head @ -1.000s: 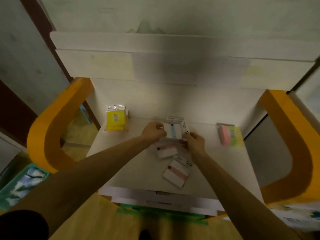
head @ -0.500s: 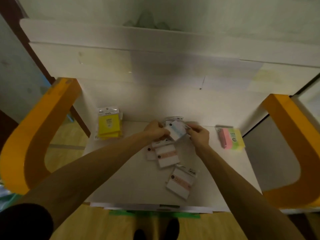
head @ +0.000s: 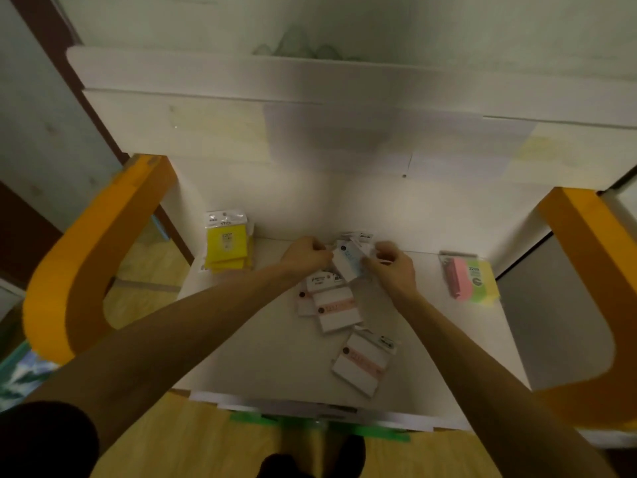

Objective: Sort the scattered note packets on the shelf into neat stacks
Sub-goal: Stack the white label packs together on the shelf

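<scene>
On the white shelf (head: 262, 353), my left hand (head: 305, 254) and my right hand (head: 393, 267) both grip a white packet with a blue stripe (head: 350, 263), tilted, near the back wall. More white packets (head: 358, 237) lie behind it. Just in front, two overlapping white packets with pink stripes (head: 332, 307) lie flat. Another pink-striped packet (head: 363, 363) lies askew closer to the front edge. A stack of yellow note packets (head: 227, 244) stands at the back left. A pink and green-yellow packet stack (head: 470, 281) lies at the back right.
Orange curved side panels flank the shelf at the left (head: 93, 257) and right (head: 593, 270). An upper white shelf board (head: 310, 81) overhangs the back. Green tape (head: 320, 424) marks the floor below the front edge, near my shoes (head: 310, 460).
The view has dropped slightly and moved closer. Both hands have tilted the blue-striped packet from lying level to a slanted pose; the other packets lie as before.
</scene>
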